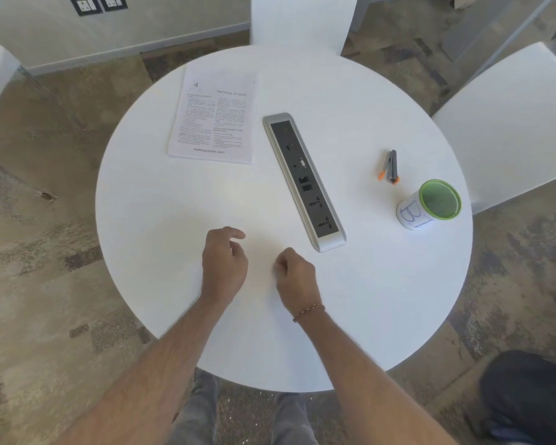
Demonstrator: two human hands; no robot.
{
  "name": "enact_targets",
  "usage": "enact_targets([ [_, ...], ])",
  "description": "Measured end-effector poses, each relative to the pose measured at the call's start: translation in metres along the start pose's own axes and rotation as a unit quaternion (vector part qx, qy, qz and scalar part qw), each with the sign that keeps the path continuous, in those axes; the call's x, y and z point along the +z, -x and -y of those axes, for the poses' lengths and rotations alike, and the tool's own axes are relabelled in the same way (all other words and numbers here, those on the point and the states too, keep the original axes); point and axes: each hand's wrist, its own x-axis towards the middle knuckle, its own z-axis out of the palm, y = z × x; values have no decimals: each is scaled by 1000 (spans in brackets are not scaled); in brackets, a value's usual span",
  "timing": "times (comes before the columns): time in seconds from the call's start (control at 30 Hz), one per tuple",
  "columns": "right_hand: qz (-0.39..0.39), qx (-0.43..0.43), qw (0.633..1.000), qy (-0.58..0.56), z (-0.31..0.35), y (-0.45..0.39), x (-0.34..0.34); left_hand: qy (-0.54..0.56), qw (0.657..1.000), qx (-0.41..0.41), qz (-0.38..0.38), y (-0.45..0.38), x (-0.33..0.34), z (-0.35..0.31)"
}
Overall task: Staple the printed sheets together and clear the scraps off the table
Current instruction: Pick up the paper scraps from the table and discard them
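A stack of printed sheets [214, 118] lies flat at the far left of the round white table [161, 200]. A small grey stapler with orange tips [390, 166] lies on its side at the right. Beside it, nearer the edge, stands a green mesh cup wrapped in a white label [429, 205]. My left hand [223, 264] hovers over the near middle of the table, fingers loosely curled, holding nothing visible. My right hand [294, 277] is close beside it with fingers curled under; whether it pinches anything is hidden. I see no scraps on the tabletop.
A silver and black power socket strip [304, 181] is set into the table's middle, running diagonally. White chairs stand at the far side [302, 20] and right [507, 123]. A dark bag [527, 393] sits on the carpet at the lower right.
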Motion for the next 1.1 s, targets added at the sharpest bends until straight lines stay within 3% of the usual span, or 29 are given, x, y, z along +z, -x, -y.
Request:
enact_targets([
  [0.57,35,-145,969,197,1,-6,16,-2,1000,1,-1,-1,-1,0],
  [0.8,39,-226,930,289,3,-3,13,0,1000,-2,-2,0,0,2],
  [0.87,43,-208,944,251,1,-3,13,1,1000,2,-3,0,0,2],
  [0.97,-24,-109,990,88,2,-7,1,1,1000,3,-4,-1,-2,3],
  [1.1,-149,6,989,-26,-11,-28,-54,-6,1000,-1,7,-5,1,1],
])
